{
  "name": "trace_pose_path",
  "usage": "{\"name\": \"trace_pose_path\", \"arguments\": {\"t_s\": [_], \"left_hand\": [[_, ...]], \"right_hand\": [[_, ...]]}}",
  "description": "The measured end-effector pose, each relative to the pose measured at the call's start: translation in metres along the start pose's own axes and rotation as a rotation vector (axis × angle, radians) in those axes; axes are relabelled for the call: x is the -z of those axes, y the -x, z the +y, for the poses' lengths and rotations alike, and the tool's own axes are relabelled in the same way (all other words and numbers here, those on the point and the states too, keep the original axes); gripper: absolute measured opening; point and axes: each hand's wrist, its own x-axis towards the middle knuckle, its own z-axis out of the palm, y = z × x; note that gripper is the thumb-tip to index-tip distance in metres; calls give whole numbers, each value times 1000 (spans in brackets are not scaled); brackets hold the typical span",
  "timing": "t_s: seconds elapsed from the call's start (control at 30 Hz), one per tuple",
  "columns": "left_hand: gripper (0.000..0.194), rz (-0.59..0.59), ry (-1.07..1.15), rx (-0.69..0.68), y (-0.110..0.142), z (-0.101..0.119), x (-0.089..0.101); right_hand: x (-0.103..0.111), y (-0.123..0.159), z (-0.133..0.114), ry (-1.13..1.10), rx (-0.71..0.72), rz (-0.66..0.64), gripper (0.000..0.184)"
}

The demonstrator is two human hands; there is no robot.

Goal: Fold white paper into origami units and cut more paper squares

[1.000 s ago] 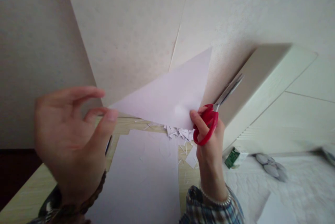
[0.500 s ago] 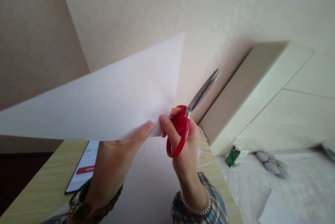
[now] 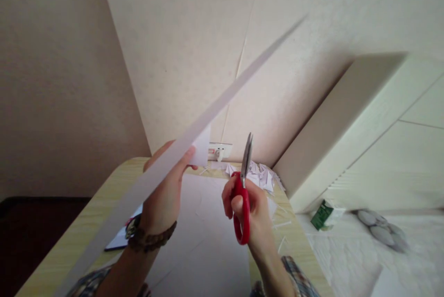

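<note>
My left hand (image 3: pixel 164 193) is closed on a large white sheet of paper (image 3: pixel 194 130), raised above the table and seen almost edge-on as a long slanting strip. Part of the sheet, bent or folded, shows beside my thumb. In my right hand (image 3: pixel 255 207) are red-handled scissors (image 3: pixel 243 195), with my fingers at the loops. Their metal blades point up, nearly together, and stand apart from the paper. More white paper (image 3: pixel 208 241) lies flat on the table below both hands.
Crumpled or folded white paper pieces (image 3: pixel 260 174) and thin strips lie along the back right of the wooden table (image 3: pixel 114 186). A wall socket (image 3: pixel 220 151) sits behind. A partly hidden phone or tablet (image 3: pixel 118 239) is at left. A green-and-white box (image 3: pixel 324 214) stands right of the table.
The paper has turned from broadside to nearly edge-on. My right hand has let go of its edge and moved down with the scissors, whose blades now point more upright.
</note>
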Motion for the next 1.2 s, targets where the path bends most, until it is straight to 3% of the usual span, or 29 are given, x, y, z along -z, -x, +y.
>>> {"name": "trace_pose_path", "arguments": {"t_s": [0.07,0.3,0.77,1.03,1.2], "left_hand": [[13,24,49,31,-2,5,-4],[16,50,132,132,13,26,-12],[17,40,6,155,24,32,-12],[20,56,-111,123,27,30,-12],[18,49,-130,122,27,26,-12]], "right_hand": [[-2,2,5,29,-20,-39,57],[-4,7,15,90,-42,-141,55],[-14,15,-9,118,-132,-137,70],[-17,19,5,23,-86,-98,64],[-16,20,-3,53,-124,-111,65]]}}
